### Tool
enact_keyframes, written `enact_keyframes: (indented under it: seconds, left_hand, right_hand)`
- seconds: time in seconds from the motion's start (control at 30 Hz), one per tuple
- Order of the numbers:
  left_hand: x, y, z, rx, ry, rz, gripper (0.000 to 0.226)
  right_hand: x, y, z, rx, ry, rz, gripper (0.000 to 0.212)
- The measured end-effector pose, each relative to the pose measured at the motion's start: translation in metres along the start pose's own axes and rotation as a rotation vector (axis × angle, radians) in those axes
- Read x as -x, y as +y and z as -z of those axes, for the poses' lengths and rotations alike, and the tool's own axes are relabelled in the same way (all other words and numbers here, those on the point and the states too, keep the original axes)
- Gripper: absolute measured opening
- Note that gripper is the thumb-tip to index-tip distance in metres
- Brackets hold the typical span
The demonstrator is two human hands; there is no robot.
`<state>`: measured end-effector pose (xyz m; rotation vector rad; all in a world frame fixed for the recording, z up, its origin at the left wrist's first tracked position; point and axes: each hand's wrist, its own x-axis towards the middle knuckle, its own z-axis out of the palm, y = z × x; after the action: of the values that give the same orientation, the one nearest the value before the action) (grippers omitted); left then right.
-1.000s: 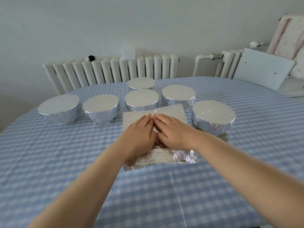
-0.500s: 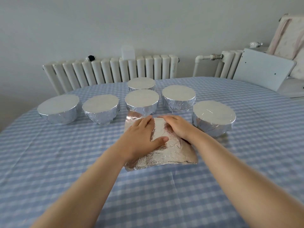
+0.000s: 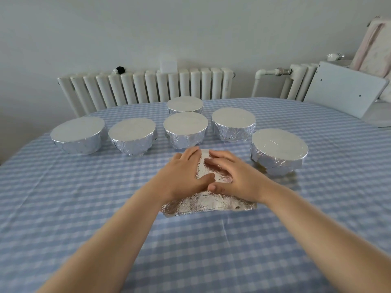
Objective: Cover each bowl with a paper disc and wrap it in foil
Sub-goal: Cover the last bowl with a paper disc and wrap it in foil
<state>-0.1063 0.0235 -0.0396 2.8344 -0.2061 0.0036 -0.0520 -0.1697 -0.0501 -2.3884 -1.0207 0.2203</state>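
Note:
A sheet of crinkled foil (image 3: 208,205) lies over a low object in the middle of the table; the object under it is hidden. My left hand (image 3: 182,174) presses on the foil's left side with fingers stretched forward. My right hand (image 3: 234,176) presses on the right side, fingers slightly bent, and the two thumbs meet near the middle. Beyond my hands stand several foil-wrapped bowls with flat white tops: far left (image 3: 78,135), left of centre (image 3: 132,136), centre (image 3: 185,130), behind it (image 3: 185,105), right of centre (image 3: 233,124) and nearest right (image 3: 279,151).
The table carries a blue and white checked cloth (image 3: 84,197). A white radiator (image 3: 146,87) runs along the wall behind it. A white board (image 3: 344,89) leans at the back right, beside a second radiator and a padded chair.
The flat far part of the foil has been folded up and toward me. My hands spread apart over it, then slid farther forward, and the thumbs now touch.

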Motion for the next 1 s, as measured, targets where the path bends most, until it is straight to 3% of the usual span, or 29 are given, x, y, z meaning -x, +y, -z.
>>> enact_keyframes:
  seconds: [0.13,0.2,0.3,0.53,0.87,0.93,1.0]
  left_hand:
    - [0.002,-0.013,-0.001,0.156,-0.047,-0.022,0.136]
    - [0.004,-0.02,-0.002,0.298,-0.025,-0.05,0.145]
    - [0.009,-0.027,-0.009,0.445,0.047,-0.08,0.136]
    - [0.015,-0.034,-0.024,0.529,0.106,-0.053,0.127]
    - [0.016,-0.043,-0.032,0.822,-0.011,-0.004,0.133]
    - [0.018,-0.042,-0.026,0.888,-0.034,-0.026,0.122]
    - [0.022,-0.041,-0.02,0.987,-0.06,-0.02,0.096]
  right_hand:
    - [0.002,0.003,0.002,-0.03,-0.027,0.018,0.104]
    - [0.003,0.005,0.003,-0.014,-0.041,0.039,0.107]
    - [0.003,0.006,0.002,0.046,-0.033,0.049,0.112]
    - [0.004,0.01,-0.002,-0.006,-0.01,0.041,0.112]
    - [0.005,0.011,-0.005,-0.085,0.019,-0.017,0.129]
    - [0.006,0.01,-0.004,-0.09,0.008,-0.019,0.13]
    - [0.006,0.008,-0.002,-0.078,-0.003,-0.014,0.129]
